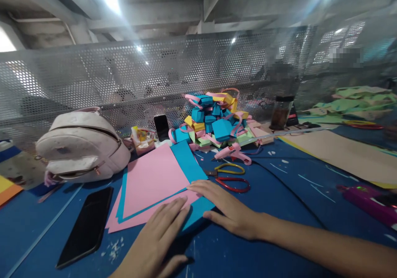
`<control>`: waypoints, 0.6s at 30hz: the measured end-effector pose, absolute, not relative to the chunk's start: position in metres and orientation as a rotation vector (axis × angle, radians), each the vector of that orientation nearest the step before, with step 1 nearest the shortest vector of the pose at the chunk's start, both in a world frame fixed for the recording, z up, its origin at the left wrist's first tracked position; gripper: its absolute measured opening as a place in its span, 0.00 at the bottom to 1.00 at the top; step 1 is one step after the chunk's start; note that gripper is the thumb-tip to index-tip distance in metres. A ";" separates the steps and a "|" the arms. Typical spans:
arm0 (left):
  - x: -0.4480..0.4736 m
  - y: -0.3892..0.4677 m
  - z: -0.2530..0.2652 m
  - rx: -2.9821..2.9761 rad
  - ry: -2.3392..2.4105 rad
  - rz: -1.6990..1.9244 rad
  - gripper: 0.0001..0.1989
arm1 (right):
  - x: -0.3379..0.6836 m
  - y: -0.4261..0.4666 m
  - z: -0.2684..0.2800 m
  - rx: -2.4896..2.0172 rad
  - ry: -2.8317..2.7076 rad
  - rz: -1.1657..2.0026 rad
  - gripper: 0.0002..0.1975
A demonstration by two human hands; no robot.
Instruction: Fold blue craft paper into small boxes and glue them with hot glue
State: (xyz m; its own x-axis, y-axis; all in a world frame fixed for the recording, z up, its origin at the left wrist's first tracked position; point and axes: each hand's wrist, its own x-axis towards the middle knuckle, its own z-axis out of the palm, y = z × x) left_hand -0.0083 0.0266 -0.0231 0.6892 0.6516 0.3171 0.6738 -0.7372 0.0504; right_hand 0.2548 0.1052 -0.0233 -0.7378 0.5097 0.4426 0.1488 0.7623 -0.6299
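Observation:
A loose stack of pink paper sheets (pixel 155 179) and blue paper sheets (pixel 190 162) lies fanned out on the blue table. My left hand (pixel 163 232) rests near the stack's front edge, fingers stretched over a pink sheet and a blue one. From the right, my right hand (pixel 225 207) lies with its fingers extended across the blue paper's right side, thumb apart. Neither hand grips anything. Just beyond my right hand are scissors (pixel 229 177) with one yellow and one red handle. A pink glue gun (pixel 234 153) sits behind them, its dark cord trailing right.
A pile of blue and yellow paper boxes (pixel 214 119) stands against the perforated metal screen (pixel 173 75). A white backpack (pixel 83 146) and a black phone (pixel 87 224) are at left. A jar (pixel 281 112), large beige sheets (pixel 335 154) and a purple device (pixel 369 203) lie right.

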 end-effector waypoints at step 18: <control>0.024 0.024 -0.048 -2.886 -1.388 -1.162 0.38 | 0.236 0.107 -0.047 -0.526 -1.562 1.756 0.45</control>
